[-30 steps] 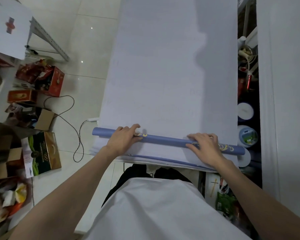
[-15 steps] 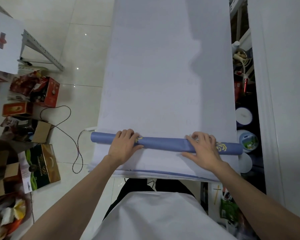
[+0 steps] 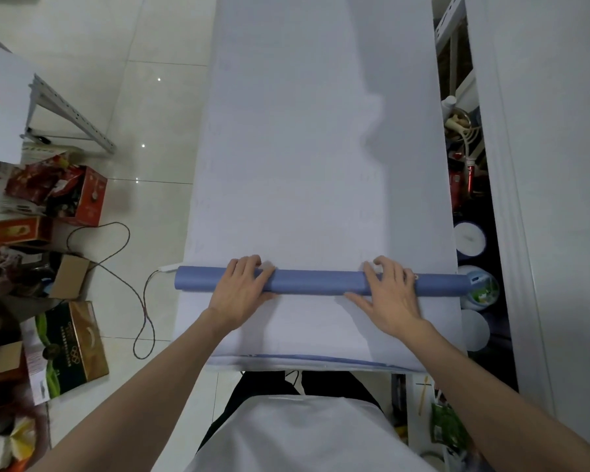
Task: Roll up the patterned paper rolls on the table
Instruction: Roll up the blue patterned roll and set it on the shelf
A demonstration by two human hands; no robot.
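A blue paper roll [image 3: 317,282] lies crosswise on a long white sheet [image 3: 321,148] that covers the table and runs away beyond the roll to the top of the view. On the near side of the roll a shorter stretch of the same sheet reaches the table's edge, where a thin blue strip shows. The roll's two ends stick out a little past the sheet's sides. The left hand [image 3: 241,291] grips the roll left of its middle, fingers curled over the top to the far side, thumb against the near side. The right hand [image 3: 389,294] holds the roll right of its middle, fingers spread and bent over it with the tips on the far side, thumb stretched along the sheet just in front of it. A little patterned print peeks out by the right hand's outer fingers. Left of the roll, a dark cable [image 3: 116,267] loops over the tiled floor, with a green-and-gold box [image 3: 72,349] and a red box [image 3: 89,195] farther out. Just off the roll's right end sit round tubs [image 3: 481,287].
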